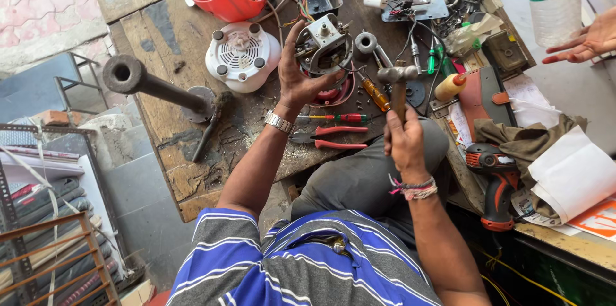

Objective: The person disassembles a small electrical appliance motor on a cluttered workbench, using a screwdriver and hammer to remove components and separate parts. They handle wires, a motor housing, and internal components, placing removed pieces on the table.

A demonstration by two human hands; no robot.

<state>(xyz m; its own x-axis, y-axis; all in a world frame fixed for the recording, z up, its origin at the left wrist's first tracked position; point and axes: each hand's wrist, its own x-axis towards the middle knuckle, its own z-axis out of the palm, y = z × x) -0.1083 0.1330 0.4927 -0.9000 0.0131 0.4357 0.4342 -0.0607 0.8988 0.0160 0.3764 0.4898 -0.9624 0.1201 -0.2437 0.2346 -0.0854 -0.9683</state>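
Left hand [296, 73] clamped around a small electric motor [324, 44] with coloured wires, held up over the table's [192, 171] middle. Right hand [404, 139] gripping a hammer [398, 84] by its wooden handle, head just right of the motor. Red-handled pliers [330, 138] and a screwdriver [337, 117] lie near the front edge. White appliance base [242, 55] sits left of the motor. Another person's hand [587, 41] at the right edge.
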